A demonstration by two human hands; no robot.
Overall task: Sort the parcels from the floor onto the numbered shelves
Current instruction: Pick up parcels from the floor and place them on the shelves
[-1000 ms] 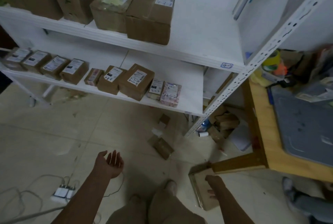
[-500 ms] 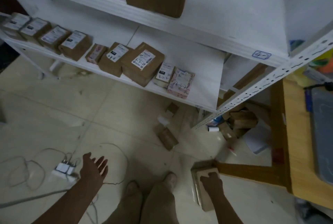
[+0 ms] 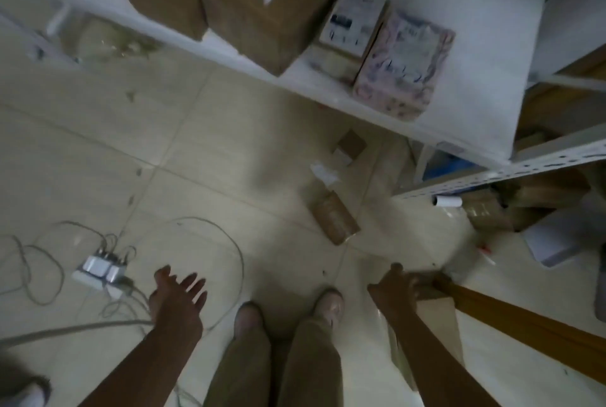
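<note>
Down by the wooden table leg, resting right hand on the far end of a flat cardboard parcel lying on the floor tiles; fingers blurred, clamped or not cannot tell; holding left hand above the tiles near the power strip, fingers spread apart, gripping nothing.

1. pale beige tiled floor, glossy, with dark grout lines and a few scuffs.
2. white power strip and grey cables lie on it.
3. white metal shelving stands above.
4. orange-brown wooden beam low at right.
5. dim, soft light.
</note>
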